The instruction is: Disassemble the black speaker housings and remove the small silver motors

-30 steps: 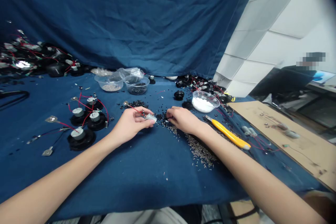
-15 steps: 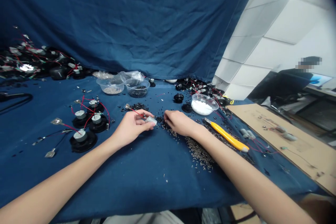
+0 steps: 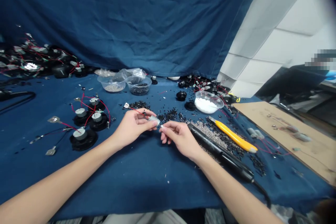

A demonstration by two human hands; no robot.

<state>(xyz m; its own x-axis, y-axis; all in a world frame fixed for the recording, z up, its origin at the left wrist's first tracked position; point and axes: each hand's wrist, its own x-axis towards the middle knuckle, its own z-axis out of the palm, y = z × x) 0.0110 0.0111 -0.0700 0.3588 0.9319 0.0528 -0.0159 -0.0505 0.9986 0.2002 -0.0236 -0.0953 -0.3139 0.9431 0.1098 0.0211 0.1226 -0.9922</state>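
Observation:
My left hand [image 3: 136, 125] is closed around a small silvery motor [image 3: 154, 120], gripping it between thumb and fingers. Thin red and black wires run back from the motor to a small metal tab [image 3: 126, 105] above the hand. Close against the motor's free end, my right hand [image 3: 178, 136] pinches a tiny whitish piece [image 3: 162, 126]; its exact kind is too small to tell. Loose black bits [image 3: 170, 114] lie scattered on the blue cloth just beyond both hands. Beside my right forearm rests a black corded cylindrical tool [image 3: 220, 152].
Black round bases with motors [image 3: 83, 140] stand at left. Clear tubs [image 3: 139, 90] of small parts sit behind, and a tub of white pieces [image 3: 209, 107] at right. A yellow-handled cutter [image 3: 233, 136] lies near small screws [image 3: 210, 129]. A person [image 3: 291, 80] is beyond the cardboard [image 3: 249, 110].
My right hand has come from the scattered black bits towards the motor's end, fingers now pinching a tiny whitish piece. The black tool shows beside the forearm. My left hand still holds the motor.

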